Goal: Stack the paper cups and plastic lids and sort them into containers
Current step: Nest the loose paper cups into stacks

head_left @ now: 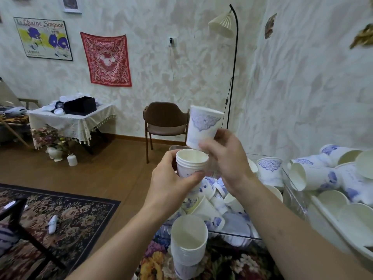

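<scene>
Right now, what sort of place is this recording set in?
Probably a furnished living room at home: patterned rug, floor lamp, posters on the wall, and a cloth-covered side table.

- Two hands (169, 178) are being seen.
- Two stacks of paper cups (191, 164) are being counted.
- One single cup (203, 126) is being held.
- One chair (165, 122) and one floor lamp (222, 23) are being shown.

Upright cup stack (191, 165), single cup (203, 127) above

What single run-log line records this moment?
left hand: holds cup stack | right hand: holds single paper cup above stack | state: not yet nested
</scene>
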